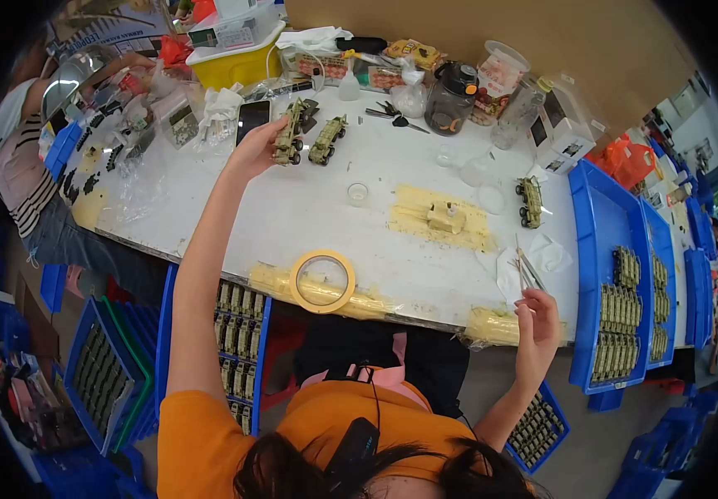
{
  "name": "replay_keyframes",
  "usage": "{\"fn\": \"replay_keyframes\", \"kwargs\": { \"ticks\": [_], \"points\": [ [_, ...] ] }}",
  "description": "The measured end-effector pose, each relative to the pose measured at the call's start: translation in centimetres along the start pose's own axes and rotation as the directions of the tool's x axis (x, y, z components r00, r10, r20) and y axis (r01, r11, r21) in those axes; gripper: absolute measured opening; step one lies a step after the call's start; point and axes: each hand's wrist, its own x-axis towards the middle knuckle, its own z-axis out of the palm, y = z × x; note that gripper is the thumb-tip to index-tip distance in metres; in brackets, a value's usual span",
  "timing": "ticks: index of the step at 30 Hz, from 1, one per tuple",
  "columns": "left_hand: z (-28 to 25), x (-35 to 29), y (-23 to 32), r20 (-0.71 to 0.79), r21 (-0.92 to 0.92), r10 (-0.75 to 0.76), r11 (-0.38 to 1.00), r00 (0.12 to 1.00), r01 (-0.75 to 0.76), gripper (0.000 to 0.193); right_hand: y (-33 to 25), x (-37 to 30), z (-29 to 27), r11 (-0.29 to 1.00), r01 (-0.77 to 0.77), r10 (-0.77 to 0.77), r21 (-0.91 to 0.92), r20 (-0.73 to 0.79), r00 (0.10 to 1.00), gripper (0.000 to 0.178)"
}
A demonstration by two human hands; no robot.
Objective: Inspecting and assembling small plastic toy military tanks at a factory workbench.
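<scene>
At the far left of the worktable, my left hand [255, 151] is closed around a tan model military truck [287, 141], its dark wheels facing right. Another small truck [326, 140] stands just right of it, apart from my fingers. My right hand [537, 326] is at the near right edge, thumb and fingers pinched at the lower end of a thin stick-like tool [519, 259]; its exact kind is too small to tell. Beside it, slender tweezers [533, 273] lie over crumpled white tissue [551, 254]. A tan model hull [444, 218] sits on yellow tape [409, 208] mid-table.
A tape roll [293, 283] lies at the front edge, with a small clear cup [358, 194] beyond. Another model [528, 202] stands right, near a blue tray [582, 283] of models. A dark bottle [450, 100], pliers [388, 110] and phone [253, 118] line the back. Someone sits left.
</scene>
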Motion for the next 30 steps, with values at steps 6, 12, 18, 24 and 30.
{"fn": "replay_keyframes", "kwargs": {
  "ticks": [6, 12, 18, 24, 30],
  "points": [
    [0.9, 5.7, -0.2, -0.087, -0.028, 0.017, 0.999, 0.996, -0.02, 0.033, 2.0, 0.6, -2.1, 0.997, -0.071, 0.067, -0.036, -0.1, 0.993, 0.017],
    [-0.4, 10.4, -0.9, -0.09, 0.002, 0.153, 0.988, 0.984, -0.153, 0.035, 2.4, 1.9, -2.3, 0.997, -0.041, 0.033, -0.069, -0.107, 0.994, 0.015],
    [-0.3, 9.8, -0.3, -0.136, 0.169, 0.201, 0.97, 0.97, -0.177, 0.041, 2.6, 2.6, -1.9, 0.994, 0.0, -0.007, -0.111, -0.06, 0.998, 0.013],
    [0.5, 6.9, -1.1, -0.113, 0.421, 0.044, 0.907, 0.993, 0.008, 0.046, 2.4, 3.1, -1.7, 0.977, 0.054, -0.04, -0.204, 0.072, 0.997, 0.012],
    [-0.1, 5.6, -3.1, 0.01, 0.325, -0.076, 0.943, 0.997, 0.069, 0.05, 2.2, 3.2, -1.5, 0.98, 0.061, -0.041, -0.187, 0.112, 0.993, 0.01]
  ]
}}
